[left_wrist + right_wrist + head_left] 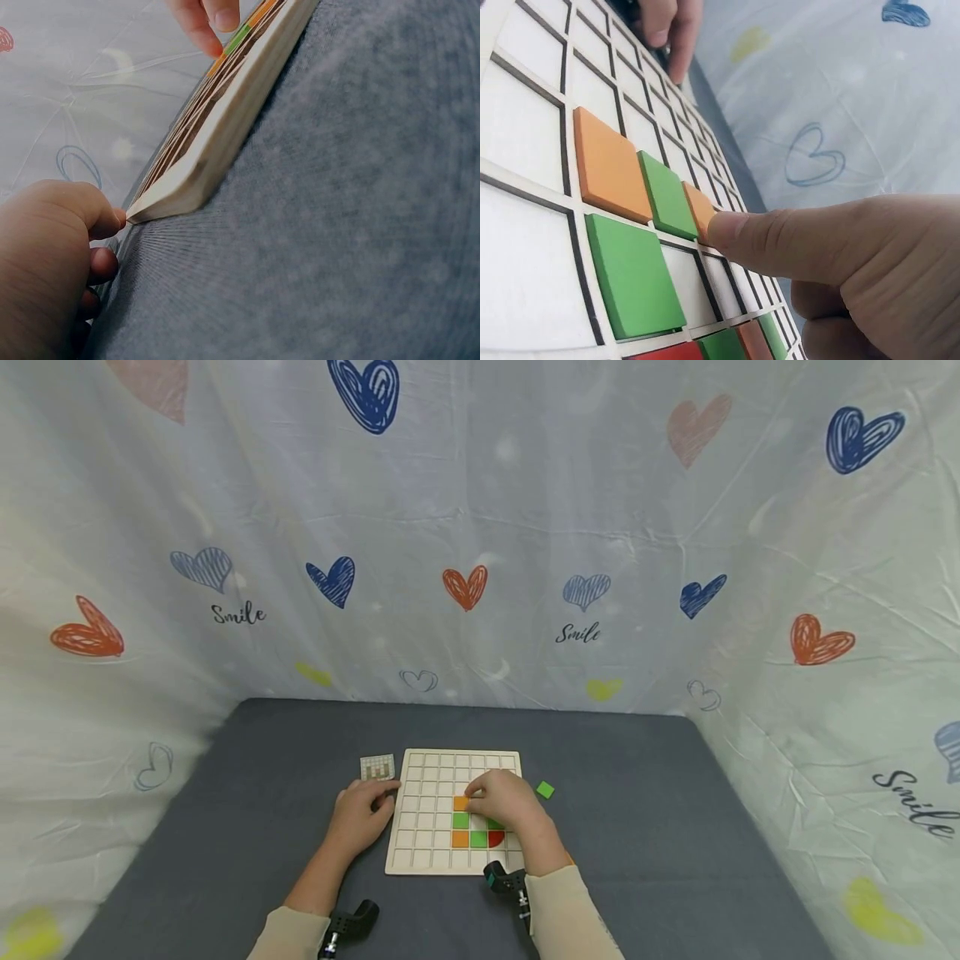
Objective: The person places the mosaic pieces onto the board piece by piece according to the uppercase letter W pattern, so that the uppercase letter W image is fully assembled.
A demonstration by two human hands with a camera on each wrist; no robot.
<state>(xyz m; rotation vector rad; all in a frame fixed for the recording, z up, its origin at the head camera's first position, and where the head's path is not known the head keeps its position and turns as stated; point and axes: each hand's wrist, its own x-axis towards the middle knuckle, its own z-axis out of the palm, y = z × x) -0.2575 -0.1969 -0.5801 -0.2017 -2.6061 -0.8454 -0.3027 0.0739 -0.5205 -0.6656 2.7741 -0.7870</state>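
A pale wooden grid board [420,860] lies on the table with orange, green and red pieces in some cells. My right hand [506,797] reaches over it, fingertips at an orange tile [461,803]. In the right wrist view the thumb touches the edge of this orange tile [698,206]; the index fingertip is hidden there. Towards the viewer lie a green tile [461,821], another orange tile [460,839] and a rounded red piece [496,839]. My left hand [362,814] rests beside the board, a fingertip touching its left edge [172,202].
A small card with a grid pattern [377,767] lies beyond my left hand. One loose green tile [545,790] sits right of the board on the dark grey tabletop [622,827]. A curtain printed with hearts [465,643] hangs behind the table.
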